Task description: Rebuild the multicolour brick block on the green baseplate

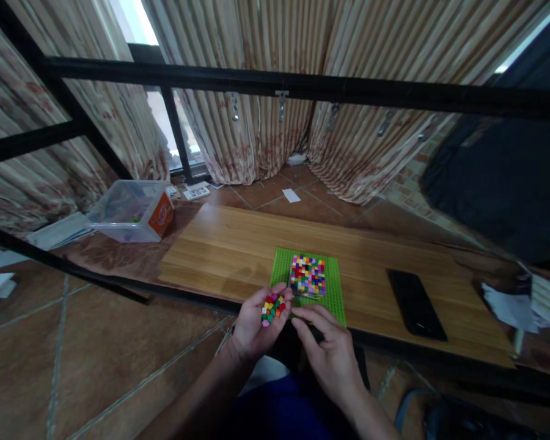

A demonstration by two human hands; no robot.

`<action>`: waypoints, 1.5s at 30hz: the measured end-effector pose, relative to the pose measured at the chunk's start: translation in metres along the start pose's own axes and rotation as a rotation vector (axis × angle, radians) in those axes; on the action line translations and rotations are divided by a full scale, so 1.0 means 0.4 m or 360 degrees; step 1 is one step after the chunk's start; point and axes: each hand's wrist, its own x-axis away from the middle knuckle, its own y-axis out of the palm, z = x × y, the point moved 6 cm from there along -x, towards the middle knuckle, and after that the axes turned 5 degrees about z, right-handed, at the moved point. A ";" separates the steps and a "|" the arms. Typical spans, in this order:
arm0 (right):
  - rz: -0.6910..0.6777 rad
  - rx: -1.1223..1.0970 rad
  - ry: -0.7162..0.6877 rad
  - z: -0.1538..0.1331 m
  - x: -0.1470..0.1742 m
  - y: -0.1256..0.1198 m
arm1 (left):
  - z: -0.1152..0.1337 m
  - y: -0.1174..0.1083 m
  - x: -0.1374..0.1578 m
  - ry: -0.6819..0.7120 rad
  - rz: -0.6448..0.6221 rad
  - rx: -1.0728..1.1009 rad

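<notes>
- Wood board (229,244): one. It makes a flat base, so I think small bits are best kept well in from its near edge.
- Tub (128,211): one, see-through, at the far left, past the board's end. Something small and green shows in it.
- Green plate (334,299): one, on the board near its front edge. Pushing straight down should work best on its bumps.
- Phone (415,302): one, flat and black, on the board right of the plate. It is well apart, so it should not get in the way.
- Hands: two. The left hand (259,324) is cupped, palm up, holding a little heap. It should stay level so nothing rolls out. The right hand (327,348) has its thumb and first finger close together, just beside the heap. I can't tell if they hold anything. A soft pinch on one bit at a time seems best.
- Block (308,275): one, sitting over the green plate, with a top of many colours. Its squares are too tiny to count.
- Loose bricks (274,308): more than ten, piled in the left palm. They hide each other, so I can't count them all.
</notes>
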 end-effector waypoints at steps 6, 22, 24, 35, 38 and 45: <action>0.0054 0.0084 -0.0046 -0.004 0.004 -0.002 | -0.022 0.012 0.013 0.0013 0.0013 -0.0076; -0.0158 0.0211 -0.0139 0.013 -0.010 0.031 | -0.043 0.009 0.004 0.0010 -0.0182 -0.0318; -0.0175 0.0143 -0.0076 0.014 -0.013 0.026 | -0.048 0.002 0.003 -0.0026 -0.0136 -0.0272; 0.0282 0.0048 0.0226 0.130 -0.156 -0.075 | -0.019 -0.037 -0.006 -0.0043 0.0126 -0.0415; 0.0286 0.0170 0.0095 0.151 -0.201 -0.070 | -0.016 -0.047 -0.010 -0.0090 0.0109 -0.0440; 0.0296 0.0390 -0.0055 0.168 -0.246 -0.043 | -0.013 -0.080 -0.022 -0.0136 0.0117 -0.0461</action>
